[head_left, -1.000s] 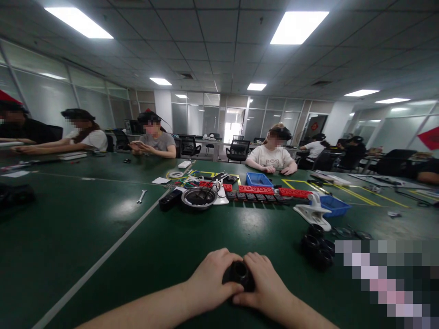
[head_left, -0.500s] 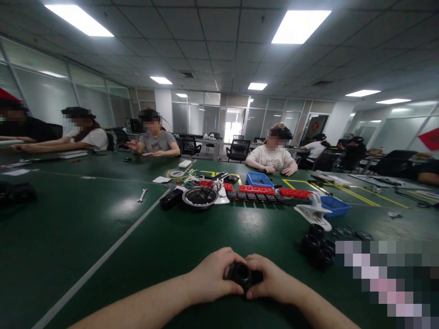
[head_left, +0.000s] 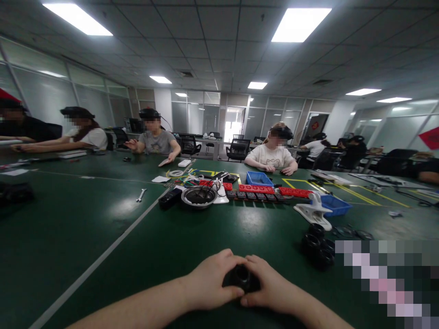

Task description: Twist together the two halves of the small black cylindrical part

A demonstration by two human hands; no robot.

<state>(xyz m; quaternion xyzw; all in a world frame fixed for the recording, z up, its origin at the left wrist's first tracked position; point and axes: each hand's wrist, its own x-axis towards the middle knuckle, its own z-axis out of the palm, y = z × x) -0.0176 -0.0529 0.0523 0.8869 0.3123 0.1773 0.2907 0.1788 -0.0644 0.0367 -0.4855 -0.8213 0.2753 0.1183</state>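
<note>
Low in the head view, a black part with a round opening on top (head_left: 243, 273) is held between both hands just over the green table. My left hand (head_left: 213, 279) curls round its left side, thumb in front and fingers behind. From the other side my right hand (head_left: 270, 282) closes on it in the same way, its thumb tip near the left thumb. The hands hide much of the part, so its exact kind cannot be made out. To the right, several black ring-shaped parts (head_left: 318, 246) sit clustered on the table.
A white clip-shaped stand (head_left: 313, 211) and a blue bin (head_left: 334, 205) lie to the right. Further in are a round metal dish (head_left: 199, 197), red strips (head_left: 257, 188), another blue bin (head_left: 259, 178) and a wrench (head_left: 141, 195). Several people sit around the table.
My hands keep hold of the black part; my right thumb has shifted slightly left and lower. Across the table, a person's hand has reached out to a flat object.
</note>
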